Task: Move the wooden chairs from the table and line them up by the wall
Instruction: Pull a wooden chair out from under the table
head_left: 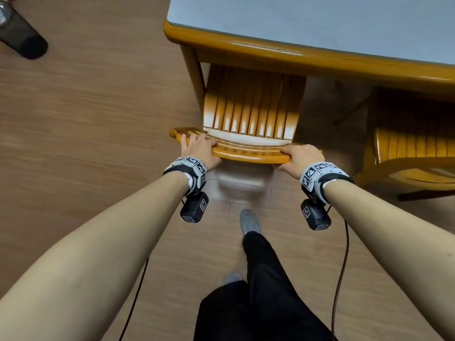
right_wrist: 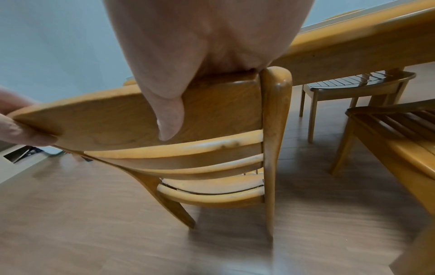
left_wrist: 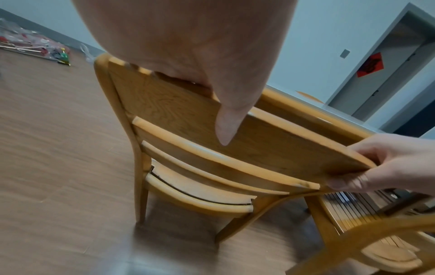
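A wooden chair with a slatted seat stands half under the table near its left corner. My left hand grips the left end of the chair's curved top rail, thumb down its back face. My right hand grips the rail's right end beside the upright post, thumb on the rail's back. A second wooden chair stands to the right, partly under the table.
Wood-look floor stretches to the left and behind the chair. A dark object lies at top left. My legs and grey shoes are just behind the chair. A third chair is seen under the table.
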The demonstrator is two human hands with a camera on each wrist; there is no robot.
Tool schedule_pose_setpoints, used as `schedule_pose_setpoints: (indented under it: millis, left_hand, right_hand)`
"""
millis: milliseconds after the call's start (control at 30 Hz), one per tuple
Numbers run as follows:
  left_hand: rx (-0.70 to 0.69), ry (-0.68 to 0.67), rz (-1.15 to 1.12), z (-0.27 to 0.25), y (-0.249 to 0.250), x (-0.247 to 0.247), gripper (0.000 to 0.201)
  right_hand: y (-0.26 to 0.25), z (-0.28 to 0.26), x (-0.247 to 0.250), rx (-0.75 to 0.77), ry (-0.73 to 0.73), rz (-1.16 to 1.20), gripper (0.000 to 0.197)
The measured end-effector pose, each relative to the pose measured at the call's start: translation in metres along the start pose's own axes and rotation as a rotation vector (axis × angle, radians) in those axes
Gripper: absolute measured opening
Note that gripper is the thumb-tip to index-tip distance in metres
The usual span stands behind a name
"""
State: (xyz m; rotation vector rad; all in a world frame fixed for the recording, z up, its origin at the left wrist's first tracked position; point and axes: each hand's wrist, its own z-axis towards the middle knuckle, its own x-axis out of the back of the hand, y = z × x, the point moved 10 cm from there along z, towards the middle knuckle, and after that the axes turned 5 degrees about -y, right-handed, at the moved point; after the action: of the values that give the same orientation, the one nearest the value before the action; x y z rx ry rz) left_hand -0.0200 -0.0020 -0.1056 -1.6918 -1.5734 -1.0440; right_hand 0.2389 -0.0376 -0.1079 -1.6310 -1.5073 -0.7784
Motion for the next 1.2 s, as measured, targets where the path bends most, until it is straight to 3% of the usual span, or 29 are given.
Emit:
schedule_pose_setpoints:
  millis: [333,867,1200]
  left_hand:
    - [-0.048,0.064,-0.114,-0.126,-0.025,-0.099,0.060]
    - [-0.106,0.061,-0.047,-0.301,-0.030,-0.192,0.056]
    - [-0.117,0.061,-0.056,-0.450,-0.017,-0.287,0.060]
  right_hand:
    - [-0.034,-0.106,-0.112,0.021,0.008,0.037,0.033]
    - [-0.062,-0.294,-0.228,-0.064,-0.028,0.053,0.044]
    - [-0.066,-0.445,-0.322,-0.065,-0.046,0.062,0.026]
